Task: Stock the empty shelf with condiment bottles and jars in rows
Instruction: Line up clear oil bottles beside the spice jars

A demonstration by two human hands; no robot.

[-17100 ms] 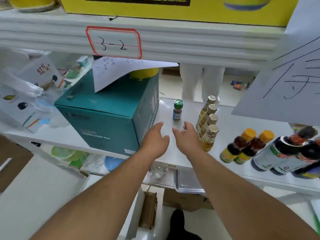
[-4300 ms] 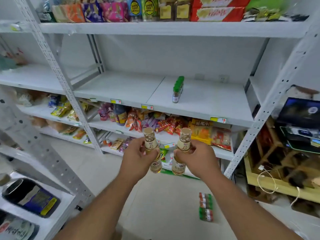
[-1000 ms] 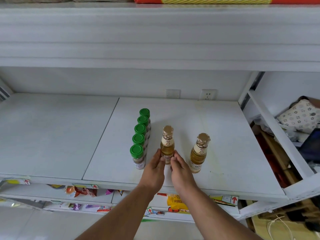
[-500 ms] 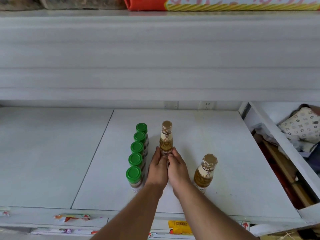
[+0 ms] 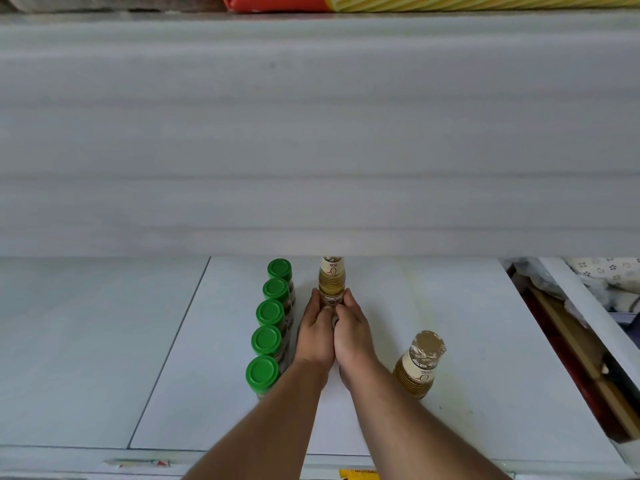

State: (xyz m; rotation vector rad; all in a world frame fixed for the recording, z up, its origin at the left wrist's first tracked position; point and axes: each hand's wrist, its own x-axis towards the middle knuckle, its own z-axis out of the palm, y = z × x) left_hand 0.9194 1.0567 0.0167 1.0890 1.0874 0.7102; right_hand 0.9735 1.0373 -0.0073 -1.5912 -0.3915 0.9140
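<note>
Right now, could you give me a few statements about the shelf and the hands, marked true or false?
1. Five green-capped jars stand in one row running front to back. True.
2. Both hands, the left hand and the right hand, hold the golden bottle beside that row. True.
3. The second golden bottle lies on its side. False: it stands upright, right of the hands.
4. The second golden bottle touches the green-capped jars. False: it stands apart, on the hands' other side.
5. The shelf is white. True.
</note>
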